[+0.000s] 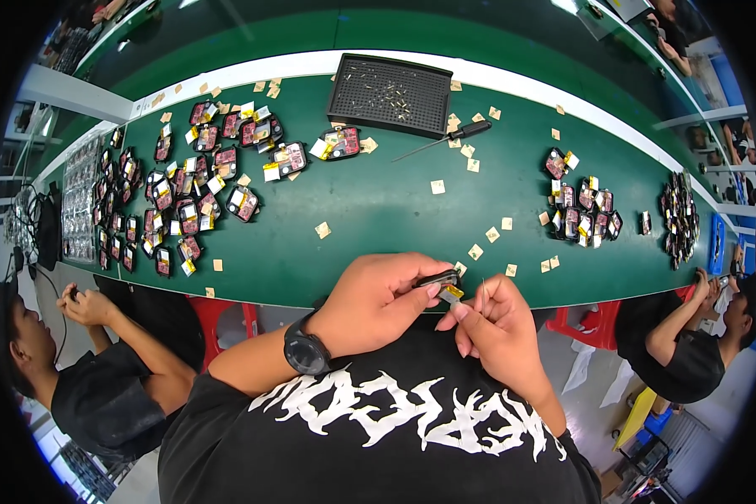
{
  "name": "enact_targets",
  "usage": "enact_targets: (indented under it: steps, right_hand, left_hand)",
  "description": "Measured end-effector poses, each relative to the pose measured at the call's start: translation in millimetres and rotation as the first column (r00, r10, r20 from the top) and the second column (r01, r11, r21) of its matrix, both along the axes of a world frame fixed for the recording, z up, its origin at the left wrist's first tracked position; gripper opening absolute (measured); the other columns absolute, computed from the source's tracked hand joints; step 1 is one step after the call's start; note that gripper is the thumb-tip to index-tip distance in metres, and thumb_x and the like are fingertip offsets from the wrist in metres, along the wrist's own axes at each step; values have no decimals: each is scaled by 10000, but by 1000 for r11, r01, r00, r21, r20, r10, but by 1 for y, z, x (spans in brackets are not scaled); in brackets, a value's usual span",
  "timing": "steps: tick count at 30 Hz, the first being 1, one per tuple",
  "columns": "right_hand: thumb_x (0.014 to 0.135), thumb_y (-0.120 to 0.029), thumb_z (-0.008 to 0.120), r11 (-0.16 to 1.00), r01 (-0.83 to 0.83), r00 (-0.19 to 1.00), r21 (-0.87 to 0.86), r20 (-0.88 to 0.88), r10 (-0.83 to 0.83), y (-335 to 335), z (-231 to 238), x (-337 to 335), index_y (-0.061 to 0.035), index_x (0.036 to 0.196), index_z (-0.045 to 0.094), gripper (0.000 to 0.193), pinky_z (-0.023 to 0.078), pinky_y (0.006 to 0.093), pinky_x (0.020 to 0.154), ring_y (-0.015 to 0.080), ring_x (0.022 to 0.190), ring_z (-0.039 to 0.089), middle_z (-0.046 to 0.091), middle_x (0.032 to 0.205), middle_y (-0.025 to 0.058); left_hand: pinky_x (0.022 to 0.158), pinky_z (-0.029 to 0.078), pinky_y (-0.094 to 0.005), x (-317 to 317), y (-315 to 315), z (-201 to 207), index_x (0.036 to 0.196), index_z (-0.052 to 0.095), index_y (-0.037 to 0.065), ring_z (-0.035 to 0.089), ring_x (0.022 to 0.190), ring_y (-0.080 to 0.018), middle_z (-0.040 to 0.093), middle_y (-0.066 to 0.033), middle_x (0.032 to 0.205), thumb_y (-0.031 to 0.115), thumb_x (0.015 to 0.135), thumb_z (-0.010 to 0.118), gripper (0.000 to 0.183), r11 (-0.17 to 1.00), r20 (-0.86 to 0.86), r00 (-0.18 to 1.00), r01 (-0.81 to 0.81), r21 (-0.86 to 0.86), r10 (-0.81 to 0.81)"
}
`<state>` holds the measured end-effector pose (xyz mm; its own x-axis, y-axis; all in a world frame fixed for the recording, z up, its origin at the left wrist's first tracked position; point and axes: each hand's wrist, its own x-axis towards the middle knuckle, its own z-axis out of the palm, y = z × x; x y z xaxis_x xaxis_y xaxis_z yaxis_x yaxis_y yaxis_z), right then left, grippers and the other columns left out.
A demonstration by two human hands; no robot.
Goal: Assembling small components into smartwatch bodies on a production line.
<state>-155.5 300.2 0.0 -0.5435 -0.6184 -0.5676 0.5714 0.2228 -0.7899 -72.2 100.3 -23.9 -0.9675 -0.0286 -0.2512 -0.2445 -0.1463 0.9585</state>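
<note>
Near the table's front edge, my left hand (pixel 382 298) is closed around a small black electronic device case (pixel 438 279). A silver and yellow battery-like piece (pixel 450 293) sticks out of the case toward my right hand. My right hand (pixel 497 329) is closed in a pinch beside that piece, with thumb and fingertips close to it. Something thin and pale (pixel 483 290) shows at its fingers, too small to name. My fingers hide much of the case.
Similar open cases with red circuit boards (pixel 185 189) crowd the green table's left side, others (pixel 584 210) the right. A black tray (pixel 391 92) of small metal parts and a screwdriver (pixel 466 130) lie at the back. Tan paper squares (pixel 438 186) are scattered. Co-workers (pixel 101 361) sit on both sides.
</note>
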Motion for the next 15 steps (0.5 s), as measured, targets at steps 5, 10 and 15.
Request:
enact_targets:
  steps: [5, 10, 15]
  right_hand:
    - [1021, -39, 573, 997, -67, 996, -26, -57, 65, 2, -2, 0, -91, 959, 378, 210, 396, 211, 482, 63, 565, 533, 704, 887, 164]
    - [1017, -20, 563, 998, -32, 994, -55, -105, 26, 6, -5, -2, -86, 972, 396, 185, 402, 206, 509, 57, 595, 531, 705, 898, 154]
    - [883, -31, 758, 998, -10, 865, -62, -501, -22, 10, -4, -2, -56, 1176, 574, 347, 383, 205, 511, 28, 581, 471, 684, 872, 51]
  left_hand:
    - [904, 606, -319, -3, -3, -4, 1311, 570, -62, 677, 1091, -184, 669, -138, 1200, 0, 1022, 552, 296, 907, 150, 989, -55, 418, -9]
    - [915, 606, -324, -2, -5, -7, 1312, 551, -58, 673, 1106, -200, 663, -140, 1203, 11, 1028, 544, 293, 862, 193, 981, -91, 498, -8]
    - [914, 608, -326, -3, -3, -6, 1281, 561, -66, 679, 1083, -199, 664, -143, 1196, -9, 1022, 538, 266, 881, 206, 978, -122, 458, 28]
